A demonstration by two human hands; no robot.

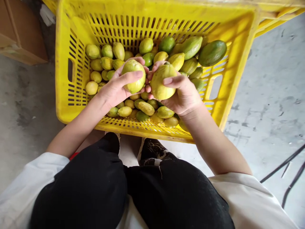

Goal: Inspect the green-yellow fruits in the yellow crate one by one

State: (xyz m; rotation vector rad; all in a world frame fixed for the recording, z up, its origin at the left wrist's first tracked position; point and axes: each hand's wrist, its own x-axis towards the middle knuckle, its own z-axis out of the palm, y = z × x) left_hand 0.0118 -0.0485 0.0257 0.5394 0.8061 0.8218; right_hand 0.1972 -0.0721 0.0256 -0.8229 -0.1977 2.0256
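Observation:
My left hand is closed around a round yellow-green lemon, its thumb lying across the front. Beside it, my right hand grips a larger, more yellow lemon with the stem end up. The two fruits are held close together, a small gap between them, over a yellow plastic crate. Below and around the hands lie many yellow and green lemons in the crate. A big dark green fruit rests at the crate's far right. My palms hide some of the fruit underneath.
A cardboard box stands on the grey concrete floor at the upper left. Another yellow crate's edge shows behind. My black-clad legs are just in front of the crate. Thin black bars appear at the right.

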